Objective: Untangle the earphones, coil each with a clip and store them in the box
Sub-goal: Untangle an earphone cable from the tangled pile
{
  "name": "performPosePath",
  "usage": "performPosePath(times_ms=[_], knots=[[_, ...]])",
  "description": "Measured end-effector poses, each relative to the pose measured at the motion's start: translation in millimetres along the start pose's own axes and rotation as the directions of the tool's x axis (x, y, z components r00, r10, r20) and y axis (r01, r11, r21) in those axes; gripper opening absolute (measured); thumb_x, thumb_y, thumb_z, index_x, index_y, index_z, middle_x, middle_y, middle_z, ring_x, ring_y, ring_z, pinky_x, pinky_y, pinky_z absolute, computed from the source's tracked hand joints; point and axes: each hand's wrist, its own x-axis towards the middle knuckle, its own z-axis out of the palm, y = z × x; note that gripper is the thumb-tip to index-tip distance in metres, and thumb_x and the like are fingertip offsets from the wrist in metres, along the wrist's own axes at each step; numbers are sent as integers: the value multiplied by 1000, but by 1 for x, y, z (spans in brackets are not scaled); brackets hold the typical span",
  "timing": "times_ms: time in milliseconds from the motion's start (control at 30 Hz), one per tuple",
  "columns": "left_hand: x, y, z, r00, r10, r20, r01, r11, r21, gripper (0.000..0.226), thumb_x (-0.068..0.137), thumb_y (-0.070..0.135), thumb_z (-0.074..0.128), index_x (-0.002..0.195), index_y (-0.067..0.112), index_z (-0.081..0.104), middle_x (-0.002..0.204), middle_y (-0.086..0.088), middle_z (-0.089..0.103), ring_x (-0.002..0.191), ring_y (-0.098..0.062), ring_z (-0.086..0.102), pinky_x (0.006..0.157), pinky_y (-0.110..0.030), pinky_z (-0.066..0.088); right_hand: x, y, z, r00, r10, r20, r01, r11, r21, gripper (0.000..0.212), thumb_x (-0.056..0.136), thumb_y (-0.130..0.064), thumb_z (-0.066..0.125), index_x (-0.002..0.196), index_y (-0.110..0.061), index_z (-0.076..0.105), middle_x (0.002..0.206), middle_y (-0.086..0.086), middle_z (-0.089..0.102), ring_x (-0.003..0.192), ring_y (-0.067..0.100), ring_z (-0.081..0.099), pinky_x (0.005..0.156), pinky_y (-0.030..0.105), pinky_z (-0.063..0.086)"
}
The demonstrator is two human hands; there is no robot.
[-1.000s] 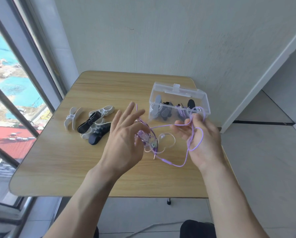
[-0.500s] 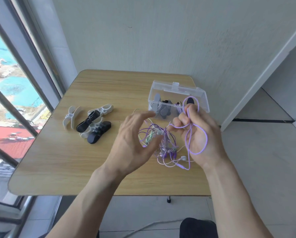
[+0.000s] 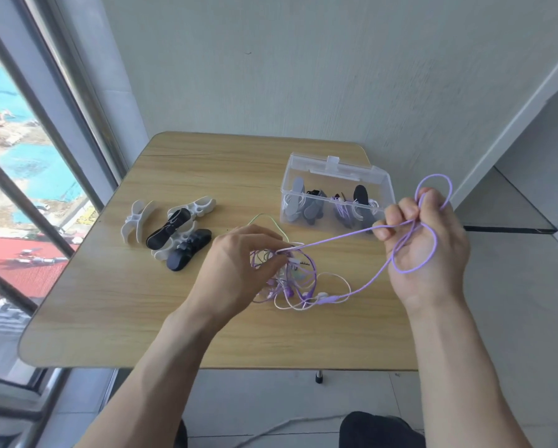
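A tangle of purple, white and green earphone cables (image 3: 298,279) lies on the wooden table (image 3: 116,305). My left hand (image 3: 238,270) presses down on the tangle's left side, fingers curled into the cables. Off the table's right edge, my right hand (image 3: 423,247) is raised and grips a purple cable (image 3: 335,237) looped round its fingers. That cable runs taut from the tangle to the hand. A clear plastic box (image 3: 386,185) stands open at the back right and holds several coiled, clipped earphones.
Several white and black cable clips (image 3: 171,231) lie in a cluster on the table's left part. A window with metal bars runs along the left, and a wall stands behind the table. Tiled floor lies to the right.
My right hand has pulled the purple cable up and to the right, away from the tangle, drawing it taut. My left hand has dropped onto the tangle and holds it down.
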Motion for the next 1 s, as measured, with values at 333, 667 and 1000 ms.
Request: performPosePath(times_ms=[333, 667, 1000], knots=[[-2, -4, -1, 985, -171, 33, 171, 985, -12, 12, 80, 16, 77, 75, 26, 74, 87, 13, 69, 84, -2, 62, 75, -10, 42, -2, 7, -5, 933, 335, 134, -160, 717, -678, 31, 95, -30, 64, 68, -20, 56, 51, -4, 37, 39, 11, 28, 39, 19, 23], [0, -10, -6, 977, -211, 30, 211, 977, -19, 11, 83, 20, 75, 75, 28, 74, 90, 15, 71, 88, 3, 63, 75, -4, 39, -8, 22, -4, 760, 528, 378, 155, 418, -895, 13, 87, -23, 76, 75, -21, 75, 65, -6, 68, 59, 5, 54, 58, 22, 43], [1, -3, -9, 978, 125, 166, -119, 992, -46, 6, 92, 32, 66, 90, 28, 62, 102, 11, 60, 98, -12, 57, 92, -30, 43, -9, 36, 5, 973, 3, 232, 133, 812, -568, 26, 103, -13, 55, 92, 10, 60, 79, 10, 68, 63, 23, 63, 57, 41, 51]])
